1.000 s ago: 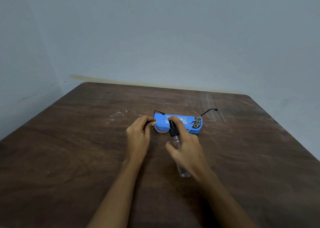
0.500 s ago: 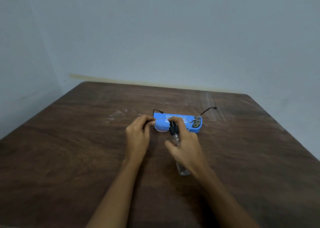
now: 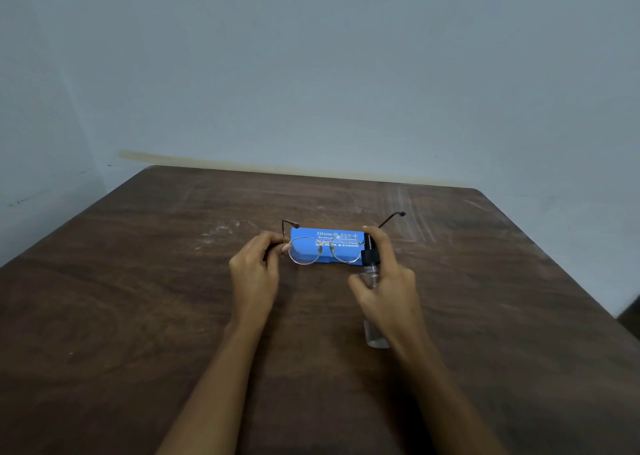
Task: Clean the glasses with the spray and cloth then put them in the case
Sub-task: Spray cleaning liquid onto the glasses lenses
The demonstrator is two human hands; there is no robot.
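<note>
Two bare hands, one pair of glasses, one spray bottle, one blue case, all above or on one dark brown wooden table (image 3: 138,316) with pale scratches near its far edge. No cloth to count in this view. Glasses (image 3: 323,249): thin metal frame, golden at the rims, two rounded clear lenses, both temple arms unfolded and pointing away toward the wall, dark tips at the ends. Held up in the air just in front of the case, so the blue colour shows through both lenses. Left hand (image 3: 254,274) closed in a pinch on the left corner of the frame, at the hinge, with thumb and first fingers pressed together there. Right hand (image 3: 388,281) wrapped around the spray bottle (image 3: 372,274), index finger lying on top of the black pump head, thumb on the clear body; clear bottom end of the bottle visible below the palm. Bottle head just beside the right lens, at the right end of the frame; touching or not, cannot tell. Case (image 3: 327,236) flat on the table behind the glasses, closed, rectangular with rounded corners, bright blue with white printed lettering on the lid, partly hidden by the lenses and the right hand.
</note>
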